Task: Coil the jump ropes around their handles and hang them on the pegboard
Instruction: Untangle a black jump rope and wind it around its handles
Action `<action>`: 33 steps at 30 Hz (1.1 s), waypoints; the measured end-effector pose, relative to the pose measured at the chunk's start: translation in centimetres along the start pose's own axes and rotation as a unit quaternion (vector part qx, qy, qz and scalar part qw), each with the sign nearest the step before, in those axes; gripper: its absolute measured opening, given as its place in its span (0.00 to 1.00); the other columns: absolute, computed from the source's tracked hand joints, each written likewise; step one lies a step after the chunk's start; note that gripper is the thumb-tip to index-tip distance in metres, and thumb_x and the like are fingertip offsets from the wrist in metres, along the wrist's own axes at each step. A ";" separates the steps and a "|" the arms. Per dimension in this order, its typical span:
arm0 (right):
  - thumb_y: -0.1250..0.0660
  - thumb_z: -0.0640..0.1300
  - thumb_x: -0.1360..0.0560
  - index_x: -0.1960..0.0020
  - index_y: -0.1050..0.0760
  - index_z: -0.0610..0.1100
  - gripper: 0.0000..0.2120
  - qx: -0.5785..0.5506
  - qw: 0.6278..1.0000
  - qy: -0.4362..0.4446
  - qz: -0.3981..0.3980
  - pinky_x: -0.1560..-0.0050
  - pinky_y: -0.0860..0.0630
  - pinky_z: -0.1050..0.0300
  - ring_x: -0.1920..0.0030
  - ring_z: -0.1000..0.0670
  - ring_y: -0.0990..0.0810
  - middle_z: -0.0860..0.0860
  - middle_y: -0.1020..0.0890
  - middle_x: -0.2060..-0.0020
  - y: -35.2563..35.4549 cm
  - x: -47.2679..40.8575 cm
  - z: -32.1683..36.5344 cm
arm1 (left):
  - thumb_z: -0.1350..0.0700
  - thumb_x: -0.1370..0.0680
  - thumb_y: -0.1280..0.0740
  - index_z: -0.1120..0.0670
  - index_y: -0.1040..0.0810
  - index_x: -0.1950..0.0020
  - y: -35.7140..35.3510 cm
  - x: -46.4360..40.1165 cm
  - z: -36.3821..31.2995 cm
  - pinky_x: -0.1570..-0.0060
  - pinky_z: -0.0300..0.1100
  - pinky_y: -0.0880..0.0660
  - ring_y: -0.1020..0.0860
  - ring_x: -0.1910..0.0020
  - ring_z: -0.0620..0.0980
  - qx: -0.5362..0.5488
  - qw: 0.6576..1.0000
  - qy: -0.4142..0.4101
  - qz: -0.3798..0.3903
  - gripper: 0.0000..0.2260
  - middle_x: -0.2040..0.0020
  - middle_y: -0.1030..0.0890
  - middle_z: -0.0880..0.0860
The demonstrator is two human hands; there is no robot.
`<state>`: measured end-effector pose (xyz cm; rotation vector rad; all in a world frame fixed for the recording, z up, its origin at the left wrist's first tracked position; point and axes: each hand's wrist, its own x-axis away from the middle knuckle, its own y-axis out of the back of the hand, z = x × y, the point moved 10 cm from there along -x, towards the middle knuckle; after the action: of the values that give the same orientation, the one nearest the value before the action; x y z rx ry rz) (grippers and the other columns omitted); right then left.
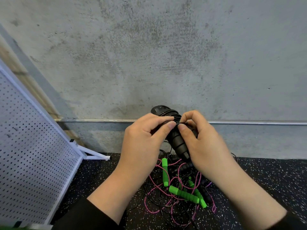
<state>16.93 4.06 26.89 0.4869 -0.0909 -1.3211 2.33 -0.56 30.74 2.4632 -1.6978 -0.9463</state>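
Coiling is going on: we are gripping the black ribbed plastic handles (177, 143) with left hand (142, 143), right hand (204, 143) fingers (183, 128) pinching thin black cord (172, 113); next, tucking its end.

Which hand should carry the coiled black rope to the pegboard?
Likely the left hand: the pegboard stands on its side. The right hand pinches the cord end on the black handles.

left hand (141, 143) bare | right hand (204, 143) bare | sleeves (86, 216) black
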 end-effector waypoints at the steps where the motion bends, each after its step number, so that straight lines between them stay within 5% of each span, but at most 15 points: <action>1: 0.38 0.48 0.17 0.51 0.30 0.59 0.06 0.002 1.000 0.000 -0.003 0.67 0.21 0.50 0.66 0.52 0.22 0.56 0.18 0.59 0.0 0.0 -0.1 | 0.59 0.21 0.28 0.50 0.13 0.45 -0.1 -0.1 0.0 0.50 0.27 0.29 0.19 0.51 0.36 -0.021 1.000 -0.009 0.008 0.08 0.55 0.16 0.41; 6: 0.37 0.48 0.18 0.53 0.29 0.59 0.07 0.023 0.999 0.004 -0.039 0.64 0.22 0.50 0.67 0.54 0.23 0.52 0.18 0.61 1.4 -0.6 -0.5 | 0.55 0.17 0.38 0.53 0.23 0.28 -2.0 0.5 -0.1 0.43 0.25 0.33 0.24 0.42 0.37 -0.075 0.989 -0.035 0.123 0.17 0.46 0.22 0.40; 11: 0.37 0.49 0.18 0.51 0.30 0.60 0.05 0.034 0.999 0.003 -0.004 0.62 0.21 0.43 0.65 0.47 0.22 0.49 0.18 0.60 0.8 -0.3 -0.3 | 0.57 0.19 0.32 0.50 0.17 0.35 -1.9 -0.3 0.2 0.46 0.27 0.32 0.24 0.45 0.41 -0.076 0.981 -0.055 0.169 0.13 0.48 0.23 0.43; 15: 0.38 0.50 0.19 0.49 0.31 0.58 0.03 0.049 0.996 0.017 0.069 0.64 0.22 0.53 0.66 0.54 0.22 0.55 0.18 0.62 -0.9 0.5 0.5 | 0.56 0.22 0.28 0.45 0.13 0.51 -0.4 -1.1 1.1 0.53 0.28 0.32 0.24 0.53 0.40 -0.020 0.993 -0.013 0.111 0.06 0.54 0.24 0.45; 16: 0.37 0.50 0.19 0.50 0.31 0.58 0.03 0.066 0.995 0.023 0.077 0.66 0.26 0.61 0.66 0.56 0.23 0.59 0.18 0.62 -1.3 0.8 0.7 | 0.55 0.21 0.28 0.45 0.13 0.51 -0.1 -1.1 1.2 0.54 0.28 0.32 0.23 0.53 0.40 -0.025 0.995 -0.008 0.092 0.06 0.55 0.23 0.45; 20: 0.37 0.50 0.19 0.52 0.31 0.58 0.05 0.067 0.996 0.011 0.058 0.62 0.26 0.58 0.62 0.54 0.22 0.55 0.17 0.59 -1.7 0.8 0.3 | 0.52 0.19 0.33 0.51 0.13 0.50 0.2 -1.1 1.3 0.53 0.29 0.30 0.21 0.52 0.41 -0.052 0.997 -0.023 0.052 0.09 0.55 0.21 0.45; 24: 0.36 0.48 0.18 0.53 0.29 0.56 0.06 0.055 0.997 0.000 0.046 0.65 0.29 0.65 0.66 0.59 0.24 0.60 0.18 0.59 -1.3 0.4 0.2 | 0.51 0.20 0.35 0.49 0.15 0.49 2.0 -1.4 1.3 0.51 0.37 0.24 0.20 0.54 0.42 -0.021 1.000 -0.006 -0.021 0.09 0.56 0.20 0.43; 29: 0.37 0.44 0.17 0.53 0.27 0.54 0.08 -0.103 0.993 -0.048 0.023 0.69 0.28 0.58 0.69 0.56 0.26 0.54 0.18 0.62 -0.6 0.1 -0.5 | 0.55 0.19 0.36 0.41 0.21 0.49 4.4 -1.4 5.0 0.49 0.48 0.21 0.19 0.53 0.47 0.053 0.985 0.108 -0.122 0.09 0.55 0.19 0.44; 33: 0.37 0.42 0.17 0.54 0.25 0.51 0.08 -0.267 0.957 -0.109 0.012 0.78 0.30 0.61 0.74 0.52 0.27 0.49 0.21 0.68 -0.4 0.5 -0.7 | 0.65 0.19 0.41 0.47 0.21 0.39 1.2 -0.5 8.4 0.41 0.49 0.23 0.19 0.45 0.47 0.048 0.963 0.263 -0.006 0.17 0.48 0.17 0.46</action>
<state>16.94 3.73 26.03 -0.1212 0.0784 -1.3078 -2.83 2.11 24.50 2.4727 -1.5652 -0.1705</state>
